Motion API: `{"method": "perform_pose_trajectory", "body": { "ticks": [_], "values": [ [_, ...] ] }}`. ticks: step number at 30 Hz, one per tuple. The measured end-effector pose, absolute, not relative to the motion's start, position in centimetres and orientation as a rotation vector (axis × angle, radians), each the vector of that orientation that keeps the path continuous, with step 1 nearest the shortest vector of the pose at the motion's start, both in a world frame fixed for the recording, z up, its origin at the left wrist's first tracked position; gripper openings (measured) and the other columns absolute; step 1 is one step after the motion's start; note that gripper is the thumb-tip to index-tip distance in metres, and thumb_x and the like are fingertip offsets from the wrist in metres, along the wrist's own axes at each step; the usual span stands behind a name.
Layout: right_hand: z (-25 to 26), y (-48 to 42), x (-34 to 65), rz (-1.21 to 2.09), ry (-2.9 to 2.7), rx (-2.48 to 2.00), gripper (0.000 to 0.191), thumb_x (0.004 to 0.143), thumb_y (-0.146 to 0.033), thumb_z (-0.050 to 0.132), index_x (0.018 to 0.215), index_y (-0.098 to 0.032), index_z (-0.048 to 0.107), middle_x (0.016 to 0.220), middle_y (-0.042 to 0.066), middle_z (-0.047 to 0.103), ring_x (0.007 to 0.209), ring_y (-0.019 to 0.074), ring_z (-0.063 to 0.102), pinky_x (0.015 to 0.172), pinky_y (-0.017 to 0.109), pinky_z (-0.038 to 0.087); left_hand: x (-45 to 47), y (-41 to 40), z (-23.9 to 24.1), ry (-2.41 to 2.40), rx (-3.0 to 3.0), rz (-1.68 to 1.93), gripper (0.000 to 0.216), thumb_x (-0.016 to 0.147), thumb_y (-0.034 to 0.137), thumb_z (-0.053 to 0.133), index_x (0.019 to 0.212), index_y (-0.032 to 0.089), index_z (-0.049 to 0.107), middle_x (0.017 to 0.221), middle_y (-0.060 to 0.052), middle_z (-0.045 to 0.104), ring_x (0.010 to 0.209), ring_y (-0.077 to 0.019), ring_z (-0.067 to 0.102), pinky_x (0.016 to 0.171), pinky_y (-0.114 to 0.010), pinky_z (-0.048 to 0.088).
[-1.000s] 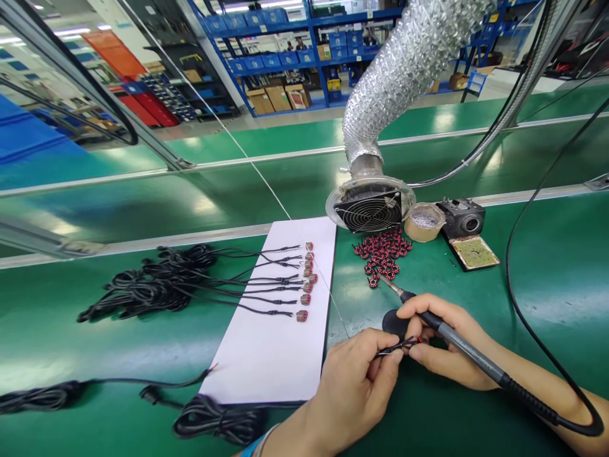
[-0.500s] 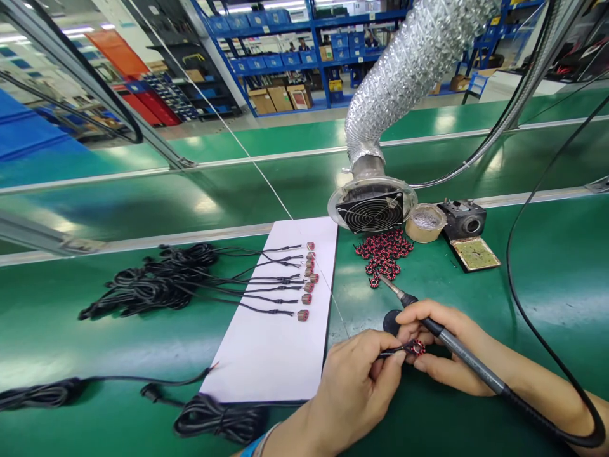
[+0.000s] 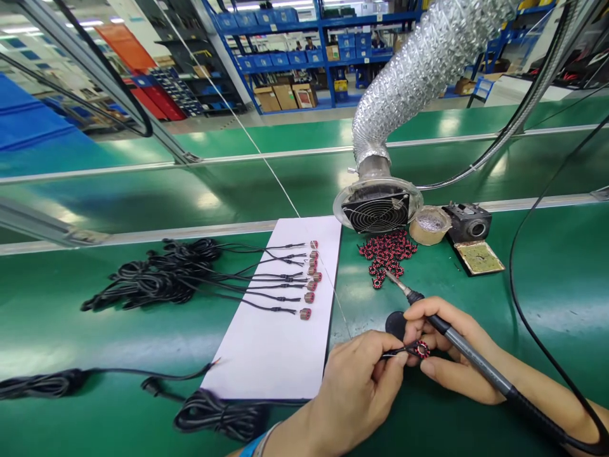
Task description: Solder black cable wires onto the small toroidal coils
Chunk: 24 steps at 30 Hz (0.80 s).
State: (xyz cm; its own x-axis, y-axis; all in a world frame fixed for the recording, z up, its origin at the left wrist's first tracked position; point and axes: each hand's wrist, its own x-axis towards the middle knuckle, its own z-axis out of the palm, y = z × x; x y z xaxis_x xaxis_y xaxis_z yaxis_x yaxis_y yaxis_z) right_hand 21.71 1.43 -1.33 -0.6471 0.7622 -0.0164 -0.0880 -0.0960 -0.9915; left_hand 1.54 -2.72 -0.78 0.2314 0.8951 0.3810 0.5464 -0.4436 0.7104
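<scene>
Near the front of the green bench, my left hand (image 3: 354,387) is closed in a pinch on a thin black cable (image 3: 394,352). At the cable's end, a small red-and-black wound ring coil (image 3: 422,350) sits between my two hands. My right hand (image 3: 469,327) is wrapped round a soldering iron (image 3: 476,360), its tip angled up and left toward a pile of similar ring coils (image 3: 390,251). Right fingertips are close beside the held coil; whether they touch it, I cannot tell. Behind them lies a round black disc (image 3: 394,324).
A white board (image 3: 266,362) holds a row of small brown-red parts (image 3: 305,313) beside cable ends. Bundled black cables (image 3: 147,279) lie left. A fume extractor (image 3: 378,212) stands behind the coils, with a tape roll (image 3: 431,225) and a sponge tray (image 3: 480,257) to its right.
My right hand and the iron have moved slightly right, and more of the ring coil shows between my hands. The left hand keeps its pinch. The whole view has shifted a little.
</scene>
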Motion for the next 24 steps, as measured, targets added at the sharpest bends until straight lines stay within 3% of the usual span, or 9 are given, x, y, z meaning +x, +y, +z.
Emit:
{"method": "perform_pose_trajectory", "body": {
  "ticks": [5, 10, 16, 24],
  "values": [
    [-1.7, 1.1, 21.2, 1.563, -1.676, -0.819, 0.016, 0.098, -0.024, 0.054, 0.113, -0.026, 0.051, 0.09, 0.0, 0.055, 0.074, 0.0119, 0.062, 0.07, 0.026, 0.055, 1.7, -2.7, -1.0, 1.308, 2.089, 1.087, 0.007, 0.09, 0.016, 0.057, 0.093, 0.017, 0.064, 0.067, 0.002, 0.065, 0.047, -0.0082, 0.051, 0.047, -0.019, 0.039],
    [-1.8, 1.1, 21.5, 1.255, -1.883, -0.836, 0.024, 0.093, -0.015, 0.056, 0.112, -0.03, 0.052, 0.087, -0.002, 0.059, 0.071, 0.011, 0.059, 0.067, 0.023, 0.051, 1.7, -2.8, -1.4, 1.296, 2.142, 1.066, 0.009, 0.091, 0.016, 0.056, 0.095, 0.018, 0.064, 0.069, 0.002, 0.066, 0.05, -0.0098, 0.054, 0.05, -0.021, 0.041],
    [-0.6, 1.2, 21.4, 1.276, -1.927, -0.866, 0.041, 0.081, -0.007, 0.057, 0.114, -0.029, 0.05, 0.084, -0.005, 0.058, 0.071, 0.01, 0.057, 0.068, 0.02, 0.048, 1.6, -2.8, -1.4, 1.302, 2.083, 1.062, 0.009, 0.092, 0.018, 0.056, 0.096, 0.018, 0.064, 0.071, 0.001, 0.066, 0.053, -0.0103, 0.057, 0.051, -0.021, 0.043],
    [-0.9, 1.2, 21.5, 1.253, -1.947, -0.945, 0.039, 0.087, -0.012, 0.057, 0.12, -0.031, 0.051, 0.084, -0.005, 0.061, 0.068, 0.0092, 0.058, 0.06, 0.018, 0.047, 1.4, -2.5, -1.3, 1.237, 2.194, 1.075, 0.01, 0.094, 0.017, 0.055, 0.098, 0.018, 0.064, 0.072, 0.001, 0.066, 0.056, -0.0111, 0.058, 0.056, -0.021, 0.044]
  ]
}}
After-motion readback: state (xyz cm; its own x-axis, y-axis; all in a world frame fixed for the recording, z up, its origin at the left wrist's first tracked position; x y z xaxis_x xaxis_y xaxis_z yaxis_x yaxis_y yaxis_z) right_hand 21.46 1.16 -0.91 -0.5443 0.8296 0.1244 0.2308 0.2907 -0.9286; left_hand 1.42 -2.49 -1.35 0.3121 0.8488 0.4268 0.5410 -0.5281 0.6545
